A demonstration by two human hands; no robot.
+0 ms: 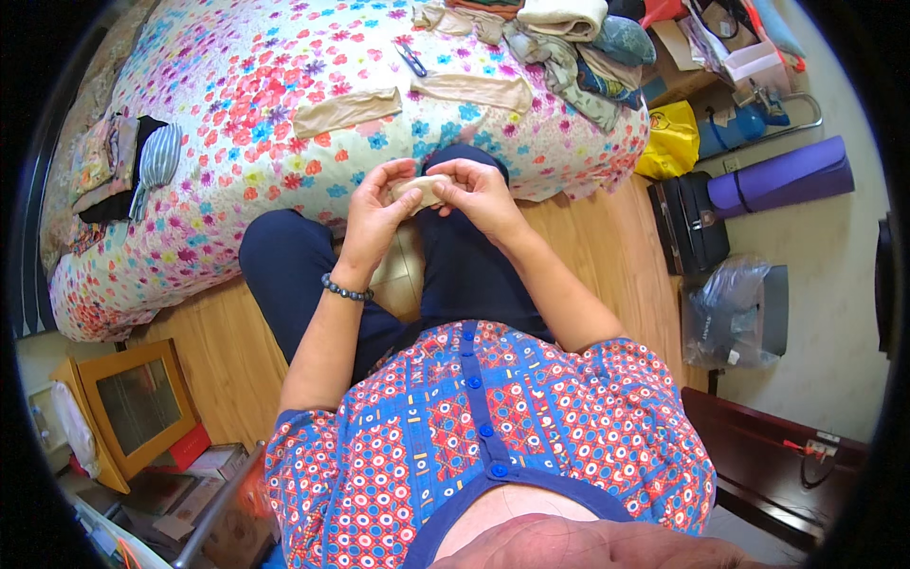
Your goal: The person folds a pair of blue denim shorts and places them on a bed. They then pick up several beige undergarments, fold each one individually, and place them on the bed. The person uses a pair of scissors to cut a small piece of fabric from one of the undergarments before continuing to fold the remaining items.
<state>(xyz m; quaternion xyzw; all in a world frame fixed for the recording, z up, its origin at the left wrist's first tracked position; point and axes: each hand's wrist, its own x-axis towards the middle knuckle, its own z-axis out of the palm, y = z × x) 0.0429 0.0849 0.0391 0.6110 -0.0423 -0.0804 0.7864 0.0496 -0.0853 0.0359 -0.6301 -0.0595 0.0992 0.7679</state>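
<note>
The left hand (377, 201) and right hand (485, 201) are pinching, thumbs against fingers, a small beige cloth-like piece (420, 187); light, even tension would be serving best. It is looking bunched, hanging over navy fabric trousers (474, 270), near the white flower-printed bed cover (213, 194).

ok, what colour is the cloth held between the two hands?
Beige; the cloth shows in the head view.

A small beige cloth piece (424, 190) is bunched between the left hand (381, 199) and right hand (481, 197). It is partly covered.
</note>
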